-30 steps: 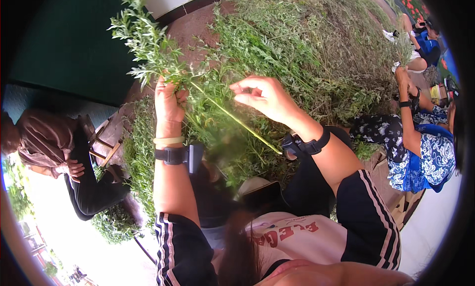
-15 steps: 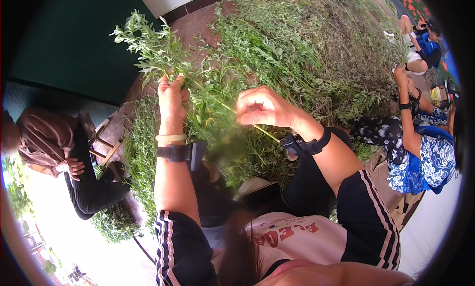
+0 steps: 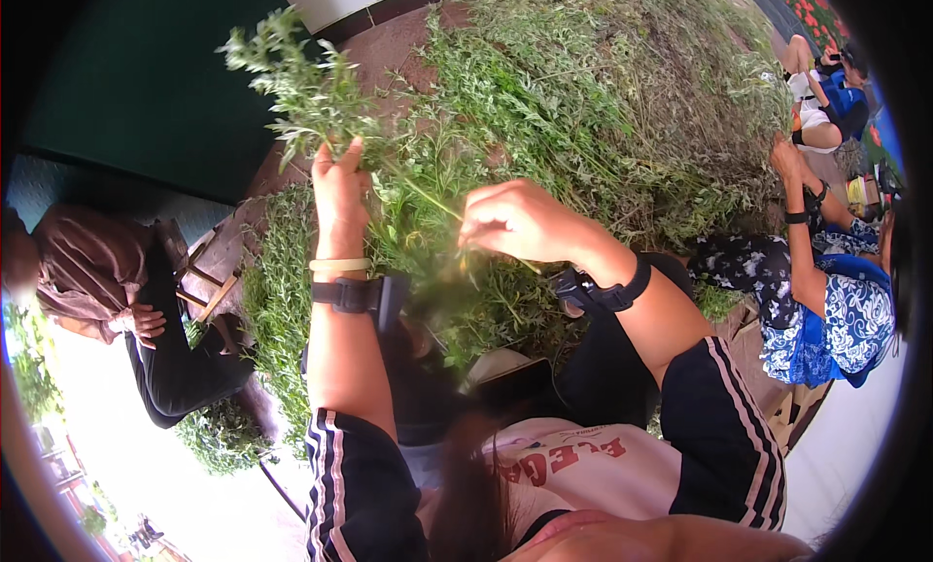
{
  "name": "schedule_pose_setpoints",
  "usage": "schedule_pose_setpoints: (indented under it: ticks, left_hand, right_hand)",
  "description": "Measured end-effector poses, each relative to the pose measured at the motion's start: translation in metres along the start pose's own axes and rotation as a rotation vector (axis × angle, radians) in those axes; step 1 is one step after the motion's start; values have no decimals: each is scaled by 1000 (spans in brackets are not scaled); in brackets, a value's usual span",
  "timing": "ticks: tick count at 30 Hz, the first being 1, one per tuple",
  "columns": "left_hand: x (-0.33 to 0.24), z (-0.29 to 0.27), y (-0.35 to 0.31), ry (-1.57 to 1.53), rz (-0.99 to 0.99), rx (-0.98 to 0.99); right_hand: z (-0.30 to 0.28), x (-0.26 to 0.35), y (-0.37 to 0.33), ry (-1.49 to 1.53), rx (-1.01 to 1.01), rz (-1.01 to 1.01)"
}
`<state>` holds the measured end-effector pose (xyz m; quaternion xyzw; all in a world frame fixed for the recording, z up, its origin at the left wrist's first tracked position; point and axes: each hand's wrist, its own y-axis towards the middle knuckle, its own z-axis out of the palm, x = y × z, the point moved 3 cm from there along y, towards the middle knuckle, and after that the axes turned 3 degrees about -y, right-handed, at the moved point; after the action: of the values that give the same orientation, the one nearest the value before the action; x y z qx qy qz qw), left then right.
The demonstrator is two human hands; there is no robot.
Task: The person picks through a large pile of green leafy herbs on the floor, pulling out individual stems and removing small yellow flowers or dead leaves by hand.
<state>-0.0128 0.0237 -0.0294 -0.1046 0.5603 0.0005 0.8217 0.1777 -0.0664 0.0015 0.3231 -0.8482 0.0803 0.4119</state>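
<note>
A long green leafy stalk point(image 3: 309, 88) runs slantwise between my two hands. My left hand point(image 3: 340, 188) is closed round it just below its bushy, feathery-leaved top. Further down, the bare stem point(image 3: 423, 192) passes into my right hand point(image 3: 525, 222), whose thumb and fingers are pinched on it. The stem's lower end sticks out past that hand toward my right wrist strap. Beneath both hands lie loose green leafy stalks point(image 3: 428, 232), partly blurred.
A large heap of cut stalks point(image 3: 622, 96) spreads ahead and to the right. A dark green panel point(image 3: 146, 86) stands at the far left. One person point(image 3: 97, 271) sits on the left; others, one in a blue patterned top point(image 3: 826, 314), sit on the right.
My right hand has shifted slightly left and its fingers have drawn closer together on the stem. The leafy top sways a little, blurred, while my left hand stays nearly in place.
</note>
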Motion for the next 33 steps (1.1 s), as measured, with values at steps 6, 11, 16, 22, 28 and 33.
schedule_pose_setpoints:
  ticks: [6, 11, 16, 22, 28, 33]
  left_hand:
    - [-14, -17, 2, -46, 53, -31]
    - [-12, -16, 5, -94, 47, 4]
    - [-17, 1, 0, -156, 122, 55]
    - [13, 30, -18, -172, -49, 311]
    - [29, 55, -34, -280, -154, 355]
    - [33, 60, -35, -359, -165, 389]
  right_hand:
    - [-22, -34, -13, -147, -147, 320]
    - [9, -22, -5, 178, 122, 393]
    - [2, -28, -2, 514, -42, 484]
    - [-4, -37, 4, 744, -162, 427]
    - [11, -34, 11, 656, -131, 428]
    - [13, -30, 13, 571, -96, 418]
